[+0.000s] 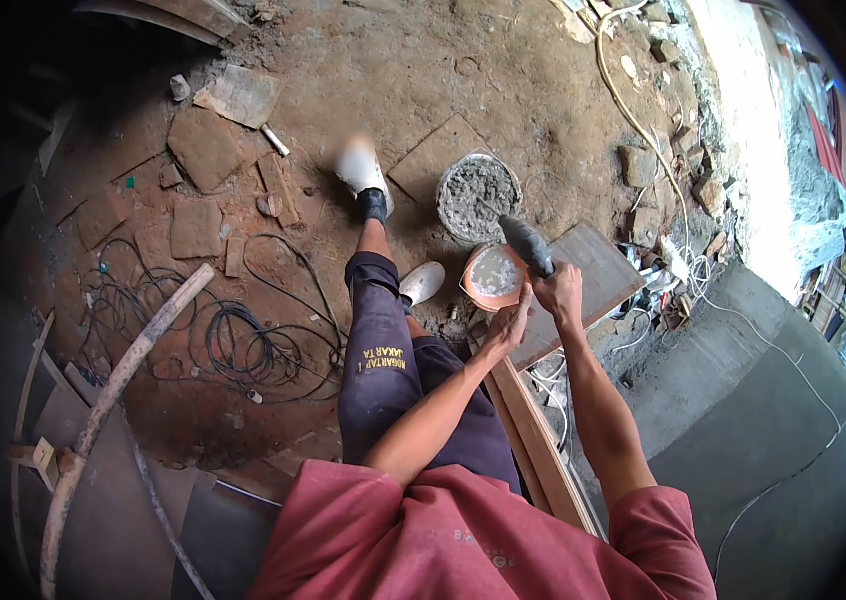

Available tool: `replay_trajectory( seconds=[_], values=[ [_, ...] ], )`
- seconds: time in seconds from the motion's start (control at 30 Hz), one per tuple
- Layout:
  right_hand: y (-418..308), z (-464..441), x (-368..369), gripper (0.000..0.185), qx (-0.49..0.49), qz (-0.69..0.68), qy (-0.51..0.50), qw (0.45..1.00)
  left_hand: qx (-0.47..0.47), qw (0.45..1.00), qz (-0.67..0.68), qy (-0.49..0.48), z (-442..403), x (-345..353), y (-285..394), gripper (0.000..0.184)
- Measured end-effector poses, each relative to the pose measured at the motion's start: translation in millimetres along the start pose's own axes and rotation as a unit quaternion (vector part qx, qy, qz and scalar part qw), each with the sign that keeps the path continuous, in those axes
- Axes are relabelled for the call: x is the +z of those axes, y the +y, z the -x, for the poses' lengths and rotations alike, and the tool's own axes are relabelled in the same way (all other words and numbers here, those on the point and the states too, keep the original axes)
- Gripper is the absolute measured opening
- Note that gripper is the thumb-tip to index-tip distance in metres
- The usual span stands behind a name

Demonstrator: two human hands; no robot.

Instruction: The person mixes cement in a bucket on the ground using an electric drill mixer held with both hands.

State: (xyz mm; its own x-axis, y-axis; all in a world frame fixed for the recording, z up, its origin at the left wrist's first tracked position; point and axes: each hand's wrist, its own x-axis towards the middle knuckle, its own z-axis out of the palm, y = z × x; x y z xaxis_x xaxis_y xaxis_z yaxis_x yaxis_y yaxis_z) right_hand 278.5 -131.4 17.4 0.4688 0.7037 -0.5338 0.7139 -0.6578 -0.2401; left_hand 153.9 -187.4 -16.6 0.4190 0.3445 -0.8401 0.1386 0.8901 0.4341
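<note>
My right hand (559,294) is wrapped round the handle end of a trowel (526,246). The dark, mortar-smeared blade points up and left, over the gap between bucket and bowl. With my left hand (509,327) I grip the near rim of an orange bowl (483,297), which has pale grey residue inside. Just beyond the bowl stands a bucket (442,212) filled with thick wet mortar (479,190). My two hands are close together, and the trowel's handle is mostly hidden in my right fingers.
A flat board (593,275) lies right of the bowl, with wooden planks (528,430) beside my legs. Coiled black cable (243,335), broken tiles (205,150) and a long pole (123,375) are on the left. A pale hose (623,100) runs along rubble at right.
</note>
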Motion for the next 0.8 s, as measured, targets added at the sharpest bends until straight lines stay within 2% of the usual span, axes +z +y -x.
replay_trajectory(
  seconds=[0.03, 0.1, 0.17, 0.2, 0.23, 0.27, 0.3, 0.33, 0.37, 0.43, 0.47, 0.5, 0.53, 0.57, 0.63, 0.67, 0.7, 0.77, 0.8],
  values=[
    [2.2, -1.6, -0.6, 0.040, -0.036, 0.033, -0.018, 0.999, -0.035, 0.997, 0.065, -0.017, 3.2, 5.4, 9.5, 0.102],
    [3.1, -2.5, 1.3, 0.035, -0.048, 0.073, -0.008, 0.996, -0.044, 0.995, 0.081, -0.036, 3.7, 6.9, 22.6, 0.103],
    [1.5, -2.0, -1.7, 0.035, -0.050, 0.083, -0.023, 0.995, 0.006, 0.999, 0.033, 0.025, 1.3, 12.3, 29.7, 0.106],
    [-1.9, -2.6, -4.9, 0.035, -0.043, 0.086, -0.030, 0.995, -0.045, 0.999, 0.011, -0.012, -22.3, 11.8, 8.9, 0.083],
    [-2.0, -5.6, -6.5, 0.035, -0.045, 0.087, -0.029, 0.995, -0.043, 0.999, 0.011, -0.012, -35.7, 14.1, -6.0, 0.083],
    [-0.8, -4.4, -7.0, 0.035, -0.052, 0.086, -0.024, 0.995, 0.087, 0.982, -0.165, -0.004, -44.6, 15.8, -21.0, 0.072],
    [1.7, -2.8, -9.8, 0.036, -0.059, 0.087, -0.019, 0.994, 0.214, 0.919, -0.330, 0.003, -52.6, 21.1, -35.4, 0.065],
    [2.7, -2.3, -10.4, 0.036, -0.061, 0.087, -0.019, 0.994, 0.279, 0.876, -0.390, 0.038, -53.8, 23.4, -41.9, 0.066],
    [4.7, -0.6, -12.2, 0.034, -0.061, 0.082, -0.014, 0.995, 0.279, 0.877, -0.389, 0.039, -56.9, 25.3, -47.6, 0.066],
    [5.2, 0.5, -10.8, 0.032, -0.063, 0.077, -0.010, 0.995, 0.223, 0.916, -0.330, 0.041, -50.7, 21.4, -34.1, 0.058],
    [6.2, 4.0, -8.5, 0.031, -0.051, 0.066, 0.006, 0.996, 0.219, 0.918, -0.329, 0.041, -49.0, 20.8, -29.6, 0.058],
    [5.6, 6.5, -5.2, 0.029, -0.041, 0.054, 0.022, 0.997, 0.099, 0.975, -0.196, 0.046, -53.0, 18.4, -25.1, 0.061],
    [0.7, 10.6, -7.3, 0.027, -0.035, 0.041, 0.021, 0.998, -0.024, 0.997, -0.056, 0.049, -53.8, 16.5, -16.4, 0.071],
    [1.9, 15.1, -5.8, 0.027, -0.033, 0.042, 0.020, 0.998, -0.027, 0.997, -0.056, 0.048, -50.8, 16.8, -9.5, 0.071],
    [-0.9, 20.8, -3.0, 0.027, -0.024, -0.010, 0.051, 0.998, -0.049, 0.988, 0.142, 0.043, -45.0, 12.2, 10.3, 0.091],
    [-1.8, 23.9, -2.6, 0.028, 0.000, -0.029, 0.040, 0.999, -0.057, 0.983, 0.176, 0.015, -61.8, 13.2, -2.8, 0.083],
    [-2.3, 24.8, -0.1, 0.028, 0.003, -0.029, 0.040, 0.999, -0.059, 0.983, 0.175, 0.014, -59.7, 14.8, 3.2, 0.083],
    [0.8, 26.2, 5.1, 0.029, 0.007, -0.026, 0.079, 0.997, 0.080, 0.967, 0.238, 0.045, -48.5, 20.0, 22.4, 0.074],
    [1.8, 25.7, 7.9, 0.032, 0.012, -0.039, 0.083, 0.996, 0.079, 0.968, 0.234, 0.044, -47.8, 20.3, 24.2, 0.074]
  ],
)
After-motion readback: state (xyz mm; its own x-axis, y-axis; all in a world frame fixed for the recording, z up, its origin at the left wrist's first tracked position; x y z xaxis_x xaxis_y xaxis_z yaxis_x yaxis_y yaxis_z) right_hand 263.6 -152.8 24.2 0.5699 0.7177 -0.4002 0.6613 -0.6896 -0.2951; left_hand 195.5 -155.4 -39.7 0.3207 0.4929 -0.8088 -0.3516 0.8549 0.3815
